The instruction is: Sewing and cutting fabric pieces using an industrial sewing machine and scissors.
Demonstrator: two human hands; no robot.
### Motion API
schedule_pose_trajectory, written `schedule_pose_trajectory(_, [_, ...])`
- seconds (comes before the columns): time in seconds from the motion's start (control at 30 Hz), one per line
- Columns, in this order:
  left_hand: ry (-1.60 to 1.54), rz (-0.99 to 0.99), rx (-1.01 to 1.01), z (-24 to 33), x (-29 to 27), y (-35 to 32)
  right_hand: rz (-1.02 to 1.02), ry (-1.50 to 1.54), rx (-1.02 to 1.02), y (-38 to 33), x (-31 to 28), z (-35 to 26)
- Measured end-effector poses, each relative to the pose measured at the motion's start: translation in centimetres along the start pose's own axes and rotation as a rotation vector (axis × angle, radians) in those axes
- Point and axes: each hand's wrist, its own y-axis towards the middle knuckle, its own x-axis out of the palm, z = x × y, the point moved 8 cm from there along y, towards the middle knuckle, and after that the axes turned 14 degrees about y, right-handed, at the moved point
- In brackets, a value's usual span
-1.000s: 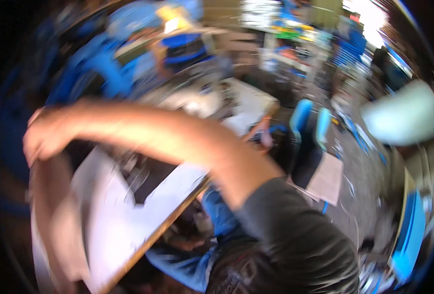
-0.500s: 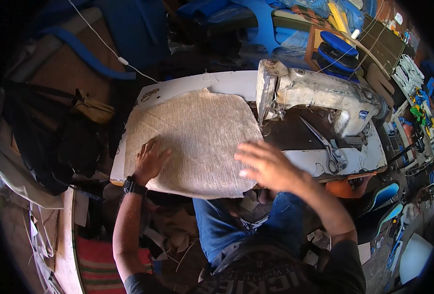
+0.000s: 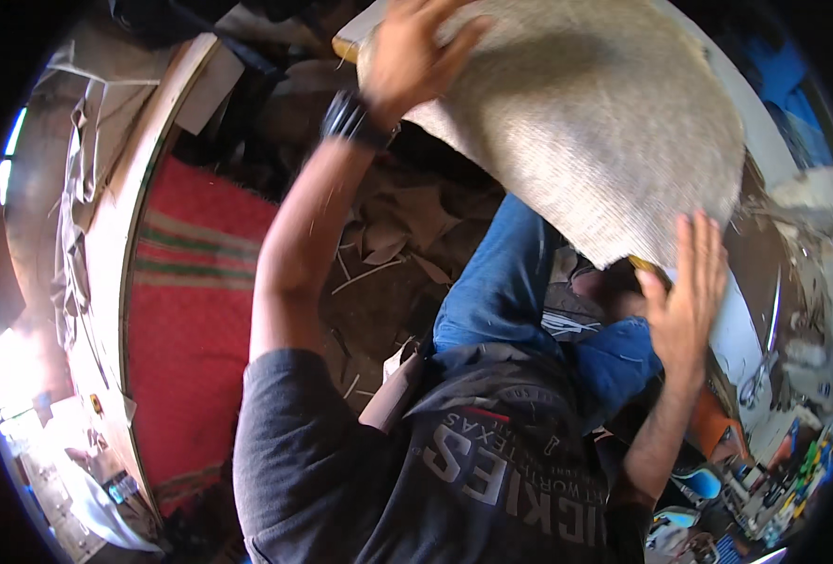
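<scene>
A beige woven fabric piece with rounded corners lies over the white sewing table, its near edge hanging toward my lap. My left hand, with a dark watch on the wrist, is over the fabric's left side, fingers stretched out and thumb apart. By the fabric's near right corner is my right hand, its fingers straight and the thumb apart, with nothing gripped. Blurred at the right rim stands the worn sewing machine. Beside it on the table, the scissors show only faintly.
Fabric scraps litter the floor left of my legs. A red striped cloth lies beyond a wooden board edge on the left. An orange item is under the table's near edge. Mixed tools and clutter fill the lower right.
The view has swung left and down, so the table now sits at the upper right. Both hands remain at the fabric, the right one now at its near corner.
</scene>
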Motion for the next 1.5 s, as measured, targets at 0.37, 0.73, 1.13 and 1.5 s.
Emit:
schedule_pose_trajectory(0.37, [-0.527,-0.867,-0.988,0.6,15.4,-64.1,0.035,-0.053,0.055,0.8,0.4,2.5])
schedule_pose_trajectory(0.73, [-0.159,-1.534,-0.875,6.6,31.8,-76.8,0.042,0.079,0.247,0.1,0.6,3.6])
schedule_pose_trajectory(1.13, [-0.99,-0.712,-1.249,-3.2,8.3,-46.8,0.08,-0.086,0.119,0.6,0.4,2.1])
schedule_pose_trajectory(1.5, [-0.92,-0.045,-0.381,5.9,-20.0,-6.2,0.479,0.664,-0.038,-3.3,-1.6,-3.0])
